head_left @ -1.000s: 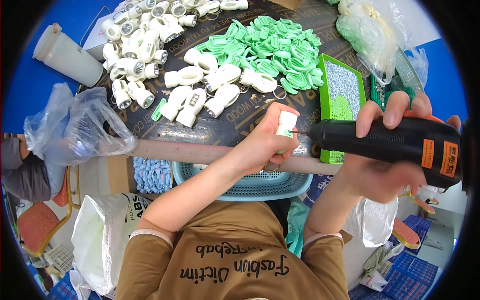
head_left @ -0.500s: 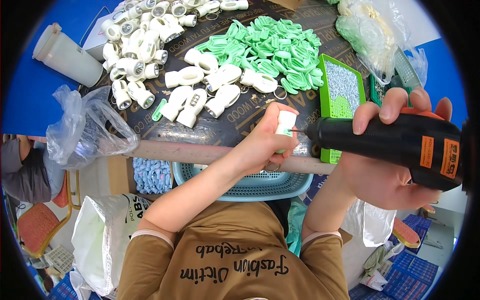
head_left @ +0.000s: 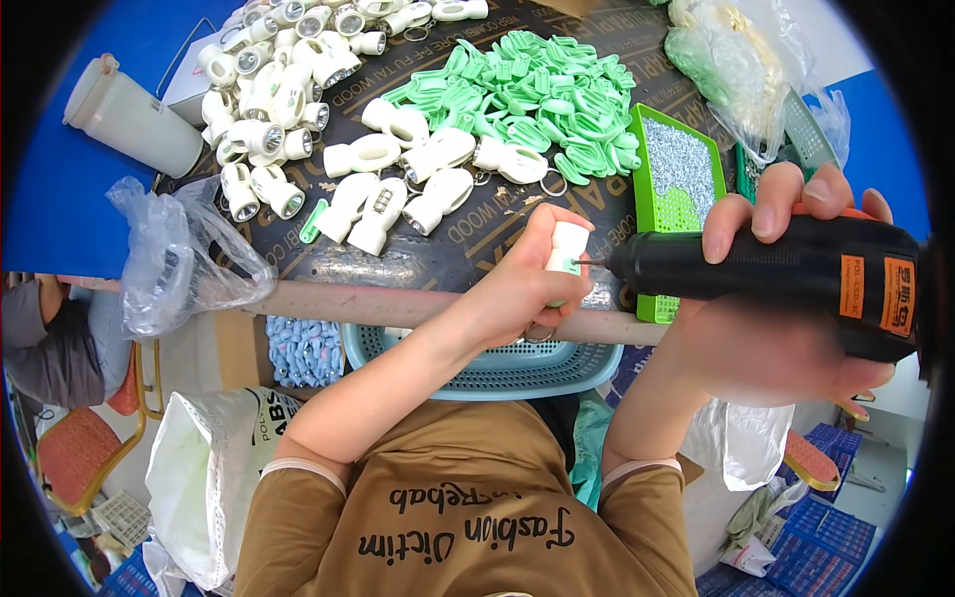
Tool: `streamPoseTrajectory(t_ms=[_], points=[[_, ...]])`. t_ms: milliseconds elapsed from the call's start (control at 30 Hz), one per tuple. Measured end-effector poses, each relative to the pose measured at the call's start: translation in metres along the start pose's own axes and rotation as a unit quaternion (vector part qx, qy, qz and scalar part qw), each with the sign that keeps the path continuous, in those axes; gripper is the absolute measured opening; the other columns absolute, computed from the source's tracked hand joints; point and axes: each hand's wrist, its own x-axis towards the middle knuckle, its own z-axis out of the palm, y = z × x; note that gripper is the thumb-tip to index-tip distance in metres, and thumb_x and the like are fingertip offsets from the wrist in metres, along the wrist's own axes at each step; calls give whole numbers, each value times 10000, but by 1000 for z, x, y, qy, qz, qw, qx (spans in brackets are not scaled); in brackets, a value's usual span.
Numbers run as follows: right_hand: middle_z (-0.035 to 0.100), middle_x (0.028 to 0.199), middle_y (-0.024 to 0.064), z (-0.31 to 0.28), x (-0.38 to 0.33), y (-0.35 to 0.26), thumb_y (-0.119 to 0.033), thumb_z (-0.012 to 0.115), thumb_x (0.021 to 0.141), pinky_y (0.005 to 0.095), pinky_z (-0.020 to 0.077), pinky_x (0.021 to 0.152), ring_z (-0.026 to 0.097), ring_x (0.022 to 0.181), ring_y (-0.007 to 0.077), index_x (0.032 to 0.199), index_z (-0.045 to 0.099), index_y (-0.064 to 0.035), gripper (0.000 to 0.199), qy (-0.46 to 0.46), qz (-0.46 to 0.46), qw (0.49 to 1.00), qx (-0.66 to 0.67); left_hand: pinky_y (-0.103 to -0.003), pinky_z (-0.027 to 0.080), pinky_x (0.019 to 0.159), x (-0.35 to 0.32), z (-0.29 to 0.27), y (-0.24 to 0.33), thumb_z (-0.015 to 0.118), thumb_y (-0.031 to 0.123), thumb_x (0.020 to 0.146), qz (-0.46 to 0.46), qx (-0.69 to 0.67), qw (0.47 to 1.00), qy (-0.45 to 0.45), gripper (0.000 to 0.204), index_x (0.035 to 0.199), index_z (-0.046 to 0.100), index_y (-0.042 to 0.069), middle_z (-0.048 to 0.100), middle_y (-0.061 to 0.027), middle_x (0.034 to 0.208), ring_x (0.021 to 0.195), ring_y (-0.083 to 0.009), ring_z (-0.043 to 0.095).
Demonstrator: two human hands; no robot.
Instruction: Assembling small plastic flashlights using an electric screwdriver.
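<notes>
My left hand is closed around a small white keychain flashlight with a green part on its side, at the table's near edge. A metal ring hangs below those fingers. My right hand grips a black electric screwdriver lying level, its bit pointing left. The bit's tip meets the green part of the flashlight; whether a screw sits there is too small to tell. Beyond the left hand lie several white flashlights with rings. A heap of green plastic pieces spreads behind them.
A green tray of small silvery screws stands right of the left hand. More white flashlights are piled far left, by a pale cup. A plastic bag drapes over the left edge. Below the edge sits a blue-grey basket.
Both hands keep nearly the same place, with the screwdriver's bit still at the flashlight. The fingers of my right hand have shifted slightly. The view has moved a little.
</notes>
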Motion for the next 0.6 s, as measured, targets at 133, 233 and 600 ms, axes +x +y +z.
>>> streamPoseTrajectory(t_ms=[133, 233, 600], points=[[397, 1090, 132, 2, -1, -2, -580, 583, 741, 336, 434, 608, 415, 864, 233, 1283, 291, 0, 846, 10, 3, 1000, 1, -190, 262, 392, 1, -3, 0, 527, -76, 726, -9, -15, 1000, -7, 494, 1105, 305, 150, 431, -47, 859, 566, -72, 440], [382, 1153, 142, 2, -1, 5, -493, 622, 745, 338, 428, 636, 414, 884, 229, 1291, 276, 10, 820, 10, -9, 1000, -10, -184, 263, 393, 1, -2, 1, 528, -76, 727, -8, -13, 1000, -4, 495, 1107, 305, 150, 432, -44, 860, 569, -70, 441], [454, 579, 76, 16, -24, 20, -225, 456, 871, 308, 366, 481, 398, 458, 158, 1134, 388, -57, 320, 148, 62, 966, -201, -182, 223, 387, -1, 1, 0, 543, -38, 749, 6, -8, 1000, 7, 451, 1097, 317, 139, 454, -26, 784, 538, -57, 418]])
